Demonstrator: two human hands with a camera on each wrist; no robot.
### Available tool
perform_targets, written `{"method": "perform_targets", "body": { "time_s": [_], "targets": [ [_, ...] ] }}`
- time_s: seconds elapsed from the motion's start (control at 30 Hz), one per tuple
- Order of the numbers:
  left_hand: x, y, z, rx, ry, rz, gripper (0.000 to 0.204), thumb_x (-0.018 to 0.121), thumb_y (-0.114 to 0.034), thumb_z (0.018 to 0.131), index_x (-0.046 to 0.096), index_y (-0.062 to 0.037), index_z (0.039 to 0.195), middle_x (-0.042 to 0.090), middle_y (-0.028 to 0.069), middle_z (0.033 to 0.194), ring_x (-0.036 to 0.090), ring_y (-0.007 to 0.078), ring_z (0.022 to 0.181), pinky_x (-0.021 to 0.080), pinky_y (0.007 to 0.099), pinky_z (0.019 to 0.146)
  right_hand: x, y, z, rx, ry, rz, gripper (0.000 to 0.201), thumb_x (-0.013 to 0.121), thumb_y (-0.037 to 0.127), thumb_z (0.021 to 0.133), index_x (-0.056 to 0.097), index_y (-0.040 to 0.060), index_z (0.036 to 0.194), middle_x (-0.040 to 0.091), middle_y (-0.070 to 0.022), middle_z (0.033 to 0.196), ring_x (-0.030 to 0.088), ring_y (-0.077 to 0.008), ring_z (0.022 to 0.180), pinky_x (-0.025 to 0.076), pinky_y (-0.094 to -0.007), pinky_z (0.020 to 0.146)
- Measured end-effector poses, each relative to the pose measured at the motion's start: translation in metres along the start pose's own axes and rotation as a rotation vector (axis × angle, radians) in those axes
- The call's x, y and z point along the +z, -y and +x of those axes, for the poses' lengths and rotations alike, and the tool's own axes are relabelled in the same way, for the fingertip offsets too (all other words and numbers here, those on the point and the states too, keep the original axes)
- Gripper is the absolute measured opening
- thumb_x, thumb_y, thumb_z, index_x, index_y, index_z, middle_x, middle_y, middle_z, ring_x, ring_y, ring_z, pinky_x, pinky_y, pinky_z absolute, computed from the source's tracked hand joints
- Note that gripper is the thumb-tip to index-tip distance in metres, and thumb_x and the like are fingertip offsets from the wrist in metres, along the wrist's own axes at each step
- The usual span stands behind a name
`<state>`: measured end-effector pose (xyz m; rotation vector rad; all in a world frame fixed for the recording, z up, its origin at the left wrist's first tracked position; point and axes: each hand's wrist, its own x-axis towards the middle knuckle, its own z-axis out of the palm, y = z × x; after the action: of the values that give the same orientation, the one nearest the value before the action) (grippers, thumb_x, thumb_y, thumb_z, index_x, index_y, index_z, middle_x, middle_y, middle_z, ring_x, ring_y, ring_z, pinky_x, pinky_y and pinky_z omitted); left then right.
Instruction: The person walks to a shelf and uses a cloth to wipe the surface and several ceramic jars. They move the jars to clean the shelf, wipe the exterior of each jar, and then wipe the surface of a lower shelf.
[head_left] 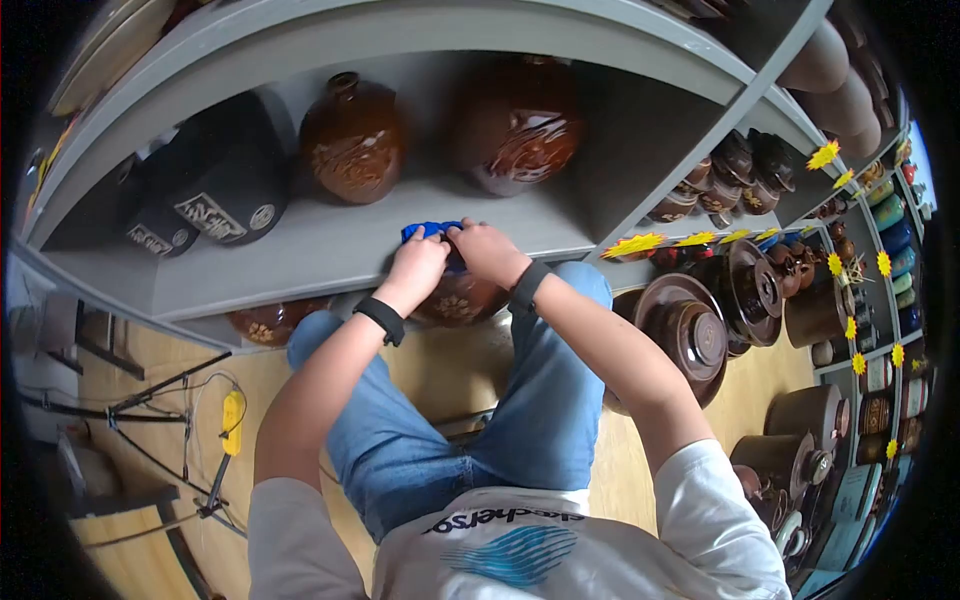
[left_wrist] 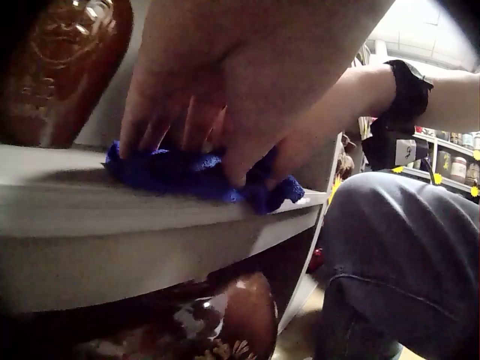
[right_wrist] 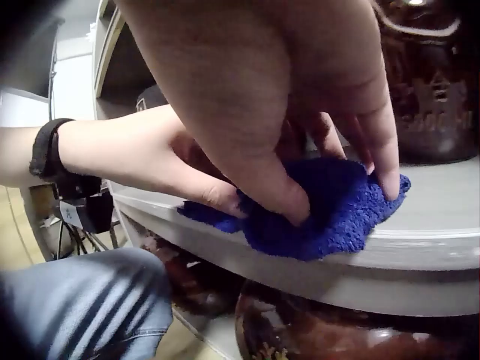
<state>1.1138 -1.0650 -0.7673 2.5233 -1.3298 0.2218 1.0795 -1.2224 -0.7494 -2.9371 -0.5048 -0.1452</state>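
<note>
A blue cloth point(head_left: 455, 262) lies bunched on the front edge of a grey shelf point(head_left: 350, 250). The left hand point(head_left: 418, 268) and the right hand point(head_left: 487, 252) are side by side on it. Seen from the left wrist, the left hand point(left_wrist: 217, 90) has its bent fingers gripping the cloth point(left_wrist: 195, 176). In the right wrist view the right hand point(right_wrist: 277, 97) pinches the cloth point(right_wrist: 322, 214) between thumb and fingers, and the left hand point(right_wrist: 157, 146) touches its other end.
Brown glazed jars point(head_left: 352, 140) and black jars point(head_left: 225, 175) stand behind on the shelf. Another brown jar point(head_left: 462, 300) sits below the edge, between the knees. Stacked brown pots point(head_left: 690, 335) are on the right; a thin black metal frame point(head_left: 150, 405) stands on the left.
</note>
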Motion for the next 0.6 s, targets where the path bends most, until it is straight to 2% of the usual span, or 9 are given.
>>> {"method": "perform_targets", "body": {
  "time_s": [0.07, 0.23, 0.3, 0.37, 0.43, 0.47, 0.53, 0.57, 0.6],
  "targets": [
    [-0.014, 0.014, -0.022, -0.068, 0.016, -0.029, 0.018, 0.061, -0.009, 0.072, 0.062, -0.0001, 0.088, 0.060, 0.0205, 0.105, 0.056, 0.0300, 0.101, 0.037, 0.0415, 0.099, -0.001, 0.023, 0.008, -0.057, -0.003, 0.010, 0.023, 0.057, 0.009, 0.073, 0.056, 0.0020, 0.095, 0.059, -0.0186, 0.091, 0.060, -0.0343, 0.082, 0.050, -0.0396, 0.073],
    [-0.025, 0.047, -0.060, -0.135, -0.047, -0.061, 0.025, 0.063, -0.011, 0.074, 0.062, -0.0037, 0.098, 0.058, 0.0168, 0.112, 0.054, 0.0315, 0.106, 0.036, 0.0415, 0.100, 0.014, 0.060, 0.023, -0.151, -0.075, 0.058, 0.026, 0.058, 0.010, 0.072, 0.056, 0.0032, 0.097, 0.058, -0.0193, 0.097, 0.057, -0.0365, 0.091, 0.047, -0.0411, 0.081],
    [-0.031, 0.047, -0.062, -0.145, 0.049, -0.070, 0.038, 0.063, -0.013, 0.076, 0.057, -0.0059, 0.113, 0.051, 0.0179, 0.123, 0.046, 0.0355, 0.115, 0.033, 0.0418, 0.103, 0.008, 0.062, 0.021, -0.095, -0.008, 0.109, 0.033, 0.060, 0.011, 0.069, 0.054, 0.0023, 0.100, 0.058, -0.0210, 0.098, 0.055, -0.0382, 0.094, 0.045, -0.0430, 0.083],
    [-0.045, 0.037, -0.072, -0.127, -0.001, -0.100, 0.046, 0.063, -0.015, 0.078, 0.050, -0.0076, 0.122, 0.045, 0.0178, 0.129, 0.042, 0.0358, 0.119, 0.032, 0.0410, 0.103, 0.009, 0.051, 0.019, -0.079, 0.000, 0.326, 0.048, 0.066, 0.019, 0.069, 0.050, 0.0020, 0.110, 0.054, -0.0254, 0.105, 0.052, -0.0400, 0.099, 0.041, -0.0453, 0.089],
    [-0.074, 0.032, -0.097, -0.120, -0.037, -0.186, 0.048, 0.062, -0.016, 0.079, 0.048, -0.0074, 0.124, 0.044, 0.0177, 0.131, 0.042, 0.0349, 0.120, 0.032, 0.0403, 0.102, -0.028, 0.053, -0.006, -0.147, -0.041, 0.175, 0.063, 0.065, 0.022, 0.074, 0.039, 0.0046, 0.129, 0.044, -0.0290, 0.124, 0.041, -0.0422, 0.117, 0.033, -0.0457, 0.100],
    [-0.089, 0.024, -0.109, -0.099, -0.093, -0.289, 0.050, 0.062, -0.017, 0.080, 0.046, -0.0072, 0.127, 0.042, 0.0176, 0.133, 0.041, 0.0341, 0.121, 0.032, 0.0397, 0.102, -0.053, 0.054, -0.025, -0.148, -0.099, 0.210, 0.063, 0.064, 0.024, 0.076, 0.037, 0.0055, 0.130, 0.042, -0.0277, 0.128, 0.037, -0.0441, 0.120, 0.030, -0.0456, 0.103],
    [-0.127, 0.011, -0.156, -0.187, -0.128, -0.474, 0.042, 0.060, -0.015, 0.082, 0.051, -0.0050, 0.121, 0.051, 0.0157, 0.124, 0.048, 0.0293, 0.116, 0.036, 0.0350, 0.098, -0.111, 0.059, -0.072, -0.059, -0.020, 0.493, 0.053, 0.059, 0.021, 0.082, 0.040, 0.0063, 0.129, 0.048, -0.0187, 0.127, 0.045, -0.0365, 0.117, 0.036, -0.0410, 0.097],
    [-0.133, 0.010, -0.184, -0.279, -0.164, -0.434, 0.038, 0.058, -0.010, 0.082, 0.053, -0.0031, 0.118, 0.056, 0.0139, 0.118, 0.052, 0.0260, 0.111, 0.038, 0.0326, 0.095, -0.133, 0.058, -0.101, 0.004, -0.013, 0.479, 0.047, 0.058, 0.018, 0.083, 0.044, 0.0055, 0.126, 0.053, -0.0163, 0.122, 0.051, -0.0318, 0.111, 0.040, -0.0377, 0.093],
    [-0.123, 0.017, -0.220, -0.433, -0.192, -0.447, 0.036, 0.058, -0.009, 0.081, 0.054, -0.0012, 0.115, 0.057, 0.0161, 0.113, 0.054, 0.0296, 0.106, 0.041, 0.0341, 0.092, -0.143, 0.051, -0.132, 0.091, -0.005, 0.564, 0.042, 0.058, 0.015, 0.084, 0.048, 0.0044, 0.123, 0.057, -0.0138, 0.117, 0.055, -0.0254, 0.106, 0.041, -0.0338, 0.092]
  ]
}}
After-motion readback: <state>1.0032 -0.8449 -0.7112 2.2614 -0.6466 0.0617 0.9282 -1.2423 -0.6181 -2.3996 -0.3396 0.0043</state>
